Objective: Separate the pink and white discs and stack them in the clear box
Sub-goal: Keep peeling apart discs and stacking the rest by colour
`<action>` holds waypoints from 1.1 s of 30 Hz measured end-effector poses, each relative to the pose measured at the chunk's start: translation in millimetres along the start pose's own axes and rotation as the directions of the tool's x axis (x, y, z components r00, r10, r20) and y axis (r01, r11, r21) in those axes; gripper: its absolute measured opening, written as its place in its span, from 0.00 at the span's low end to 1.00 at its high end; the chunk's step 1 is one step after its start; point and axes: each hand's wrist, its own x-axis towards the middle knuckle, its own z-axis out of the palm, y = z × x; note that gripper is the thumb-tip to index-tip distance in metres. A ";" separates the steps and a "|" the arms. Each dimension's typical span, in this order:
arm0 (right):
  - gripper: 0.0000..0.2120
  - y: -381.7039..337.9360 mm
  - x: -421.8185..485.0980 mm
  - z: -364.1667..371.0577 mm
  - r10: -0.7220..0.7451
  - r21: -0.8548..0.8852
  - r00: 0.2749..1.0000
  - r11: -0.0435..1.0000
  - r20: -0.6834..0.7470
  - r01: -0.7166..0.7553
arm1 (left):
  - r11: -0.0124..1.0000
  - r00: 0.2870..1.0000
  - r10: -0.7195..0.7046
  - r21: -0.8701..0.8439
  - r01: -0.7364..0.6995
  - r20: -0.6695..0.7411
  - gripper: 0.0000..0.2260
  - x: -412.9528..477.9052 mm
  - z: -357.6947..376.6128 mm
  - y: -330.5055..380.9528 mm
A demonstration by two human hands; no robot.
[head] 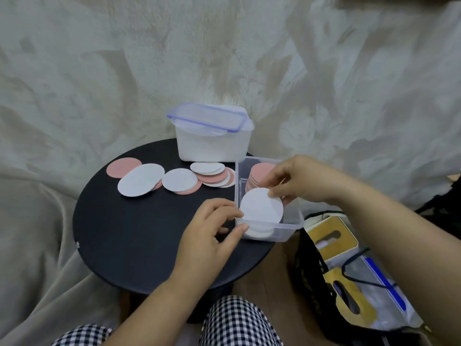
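Observation:
A clear box (pixel 294 222) sits at the right edge of a round black table (pixel 139 236). Inside it, a stack of pink discs (pixel 257 174) stands at the far end and white discs (pixel 258 233) lie at the near end. My right hand (pixel 296 181) pinches the upper edge of a white disc (pixel 262 206), held tilted over the near end of the box. My left hand (pixel 212 233) touches that disc's left edge with its fingertips at the box's near left corner. Loose pink and white discs (pixel 172 178) lie overlapping across the back of the table.
A white lidded container (pixel 212 143) with a blue-trimmed lid stands at the back of the table. A black bag (pixel 349 283) with yellow cards and a plastic pouch sits on the floor at right. Pale draped fabric surrounds the table. Checked trousers show at the bottom.

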 end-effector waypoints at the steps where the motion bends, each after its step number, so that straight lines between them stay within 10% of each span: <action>1: 0.09 -1.0 3.1 2.3 -0.007 -0.022 1.000 1.000 0.013 0.007 | 1.000 1.000 -0.005 0.001 0.005 -0.002 0.07 -0.4 0.1 0.0; 33: 0.15 -1.0 15.7 26.2 -0.008 -0.567 0.997 0.822 0.079 0.051 | 0.997 1.000 -0.011 -0.079 0.011 -0.007 0.09 -2.5 2.0 0.3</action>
